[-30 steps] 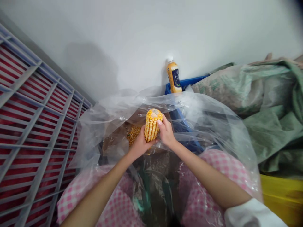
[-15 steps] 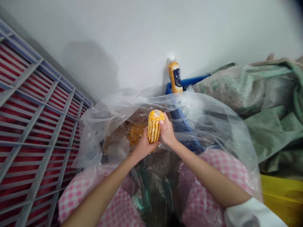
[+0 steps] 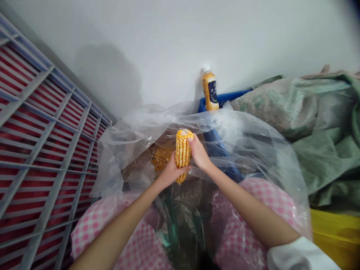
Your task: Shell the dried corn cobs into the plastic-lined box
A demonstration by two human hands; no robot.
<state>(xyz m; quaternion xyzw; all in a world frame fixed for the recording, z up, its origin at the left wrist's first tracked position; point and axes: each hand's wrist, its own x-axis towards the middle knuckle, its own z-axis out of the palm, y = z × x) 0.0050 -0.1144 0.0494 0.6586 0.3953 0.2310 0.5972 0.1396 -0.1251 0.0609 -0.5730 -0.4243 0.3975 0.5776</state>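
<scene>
One ear of dried corn [image 3: 183,155] stood nearly upright above a heap of loose kernels [image 3: 161,158], inside the mouth of a clear plastic bag [image 3: 247,146]. The left hand [image 3: 171,173] cupped its lower half, fingers curled around from beneath. The right hand [image 3: 199,153] gripped higher up, its thumb [image 3: 190,139] pressed onto the kernels near the tip; the fingers behind the cob could not be made out. It looked light and stiff, though the hard, rounded rows might prove slick and shed grains under pressure, so the firmest hold seemed to be a full wrap around the body. Beyond the bag, a bottle with an orange label [image 3: 210,90] stood against a blue plastic crate [image 3: 233,96], green woven sacks [image 3: 292,108] were heaped to the right, and a grey rack over red slats [image 3: 42,131] ran along the left. Pink checked cloth [image 3: 253,195] lay below.
</scene>
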